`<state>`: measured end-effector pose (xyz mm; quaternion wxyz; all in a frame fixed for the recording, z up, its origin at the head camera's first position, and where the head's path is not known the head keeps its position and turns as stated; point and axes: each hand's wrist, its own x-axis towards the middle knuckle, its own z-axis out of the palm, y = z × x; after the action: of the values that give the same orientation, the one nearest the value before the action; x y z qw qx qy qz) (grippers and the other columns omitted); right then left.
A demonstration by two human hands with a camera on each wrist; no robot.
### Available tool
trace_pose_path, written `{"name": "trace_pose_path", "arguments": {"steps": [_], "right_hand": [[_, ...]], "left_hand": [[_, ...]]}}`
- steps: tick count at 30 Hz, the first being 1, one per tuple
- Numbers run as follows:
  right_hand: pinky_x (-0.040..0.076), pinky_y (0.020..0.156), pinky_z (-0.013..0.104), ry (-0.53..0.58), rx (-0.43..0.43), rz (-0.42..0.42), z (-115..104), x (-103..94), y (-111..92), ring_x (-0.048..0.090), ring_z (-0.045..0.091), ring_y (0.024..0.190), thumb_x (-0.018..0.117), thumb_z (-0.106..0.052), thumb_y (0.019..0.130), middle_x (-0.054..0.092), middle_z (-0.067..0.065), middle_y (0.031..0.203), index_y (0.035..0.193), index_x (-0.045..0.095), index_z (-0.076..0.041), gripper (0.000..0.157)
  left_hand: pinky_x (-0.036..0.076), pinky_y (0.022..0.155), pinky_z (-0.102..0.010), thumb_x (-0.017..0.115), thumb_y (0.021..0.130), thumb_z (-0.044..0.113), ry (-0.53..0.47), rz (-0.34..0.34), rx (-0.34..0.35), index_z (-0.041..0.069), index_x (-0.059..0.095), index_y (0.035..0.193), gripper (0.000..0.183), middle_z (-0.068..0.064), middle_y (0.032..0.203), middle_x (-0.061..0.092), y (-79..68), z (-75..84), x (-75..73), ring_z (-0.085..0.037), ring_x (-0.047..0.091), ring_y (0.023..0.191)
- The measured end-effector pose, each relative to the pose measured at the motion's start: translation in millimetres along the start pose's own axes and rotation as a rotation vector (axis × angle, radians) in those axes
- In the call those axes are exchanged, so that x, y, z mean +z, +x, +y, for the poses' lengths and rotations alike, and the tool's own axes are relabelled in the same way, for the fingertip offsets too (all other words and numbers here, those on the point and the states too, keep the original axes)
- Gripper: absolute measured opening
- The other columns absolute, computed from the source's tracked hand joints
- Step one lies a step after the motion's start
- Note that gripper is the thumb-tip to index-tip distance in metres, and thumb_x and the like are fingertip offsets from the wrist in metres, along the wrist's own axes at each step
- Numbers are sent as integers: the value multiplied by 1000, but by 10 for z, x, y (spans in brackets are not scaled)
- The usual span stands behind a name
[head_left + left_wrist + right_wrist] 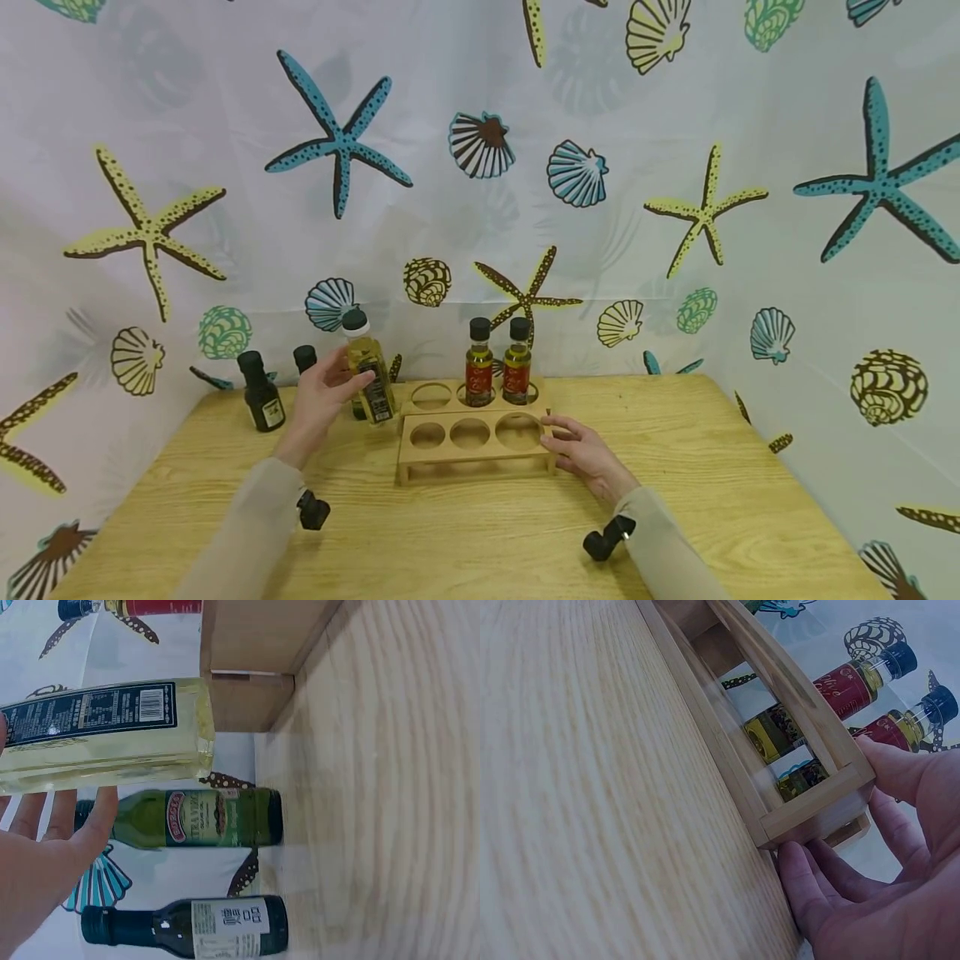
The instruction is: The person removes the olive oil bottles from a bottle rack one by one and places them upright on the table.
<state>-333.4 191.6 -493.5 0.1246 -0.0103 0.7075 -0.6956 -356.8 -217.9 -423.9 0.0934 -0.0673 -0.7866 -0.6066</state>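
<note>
My left hand [321, 404] grips a clear, square-sided bottle of yellow oil [372, 379] with a dark cap and a dark label. It is held tilted, left of a two-tier wooden bottle rack [491, 453]; its base shows above the table in the left wrist view. My right hand [588, 460] holds the rack's right end, thumb at the upper edge and fingers against the end panel [821, 814]. Two small red-labelled oil bottles [478, 375] stand side by side in the rack's back row. The back-left hole and the three front holes hold nothing.
A dark bottle [264, 402] stands at the table's back left. Beside it, partly behind my left hand, is a green oil bottle [206, 817]. The wooden table [465, 542] ends at a patterned cloth [420, 208] behind and at both sides.
</note>
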Motion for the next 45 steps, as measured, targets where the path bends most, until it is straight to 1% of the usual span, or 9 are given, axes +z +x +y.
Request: {"name": "trace_pose_path", "arguments": {"steps": [4, 6, 12, 15, 20, 24, 31, 38, 45], "right_hand": [[44, 103, 48, -1, 2, 2, 13, 4, -4, 39, 38, 139, 66, -21, 95, 31, 24, 154, 140, 53, -12, 48], [44, 102, 46, 3, 4, 5, 19, 5, -5, 40, 37, 138, 67, -21, 95, 32, 24, 154, 140, 54, -12, 48], [48, 90, 36, 9, 2, 11, 36, -2, 16, 45, 32, 134, 66, -20, 95, 33, 22, 154, 139, 55, -13, 46], [48, 86, 33, 13, -2, 9, 39, -7, 30, 47, 31, 131, 66, -20, 95, 34, 22, 153, 139, 55, -13, 46], [48, 89, 35, 12, 2, 10, 39, -4, 30, 46, 32, 133, 67, -20, 95, 35, 22, 153, 138, 55, -13, 46], [48, 90, 36, 5, 5, 10, 40, 5, 13, 45, 32, 134, 67, -20, 95, 36, 22, 152, 139, 56, -13, 46], [48, 93, 37, 6, 6, 9, 11, 2, 18, 44, 32, 135, 66, -20, 95, 33, 20, 154, 139, 55, -14, 46], [48, 91, 36, 10, -6, 15, 11, -4, 11, 46, 31, 132, 65, -18, 96, 34, 20, 153, 139, 54, -13, 45], [46, 96, 39, 11, -1, 11, 1, 18, -4, 42, 33, 136, 66, -19, 95, 33, 21, 154, 139, 54, -13, 46]], "left_hand": [[35, 110, -57, 70, 90, 41, 18, -42, -1, 19, 18, 159, 89, -14, 160, 26, -47, -71, -77, -36, 33, 141], [34, 110, -59, 69, 91, 41, 33, -63, -7, 20, 17, 159, 88, -15, 160, 24, -61, -108, -118, -38, 31, 142], [35, 109, -61, 67, 93, 40, 60, -118, -10, 17, 16, 159, 87, -17, 161, 21, -76, -180, -226, -41, 31, 142], [34, 110, -60, 67, 94, 38, 58, -142, -16, 14, 13, 159, 88, -15, 163, 17, -74, -223, -266, -42, 28, 144], [30, 112, -61, 65, 95, 35, 50, -183, -30, 12, 10, 159, 88, -15, 164, 10, -86, -311, -332, -45, 19, 147], [29, 112, -61, 63, 96, 34, 37, -214, -38, 13, 7, 159, 87, -17, 164, 7, -100, -370, -384, -45, 14, 148], [34, 110, -57, 63, 96, 37, 35, -243, -54, 14, 4, 159, 89, -18, 164, 5, -59, -378, -450, -43, 12, 149], [34, 110, -59, 61, 98, 37, 50, -278, -65, 16, 4, 160, 87, -20, 164, 5, -3, -398, -475, -43, 11, 149], [34, 110, -60, 61, 97, 39, 55, -276, -81, 16, 3, 160, 89, -22, 163, 5, -11, -424, -492, -45, 11, 148]]}}
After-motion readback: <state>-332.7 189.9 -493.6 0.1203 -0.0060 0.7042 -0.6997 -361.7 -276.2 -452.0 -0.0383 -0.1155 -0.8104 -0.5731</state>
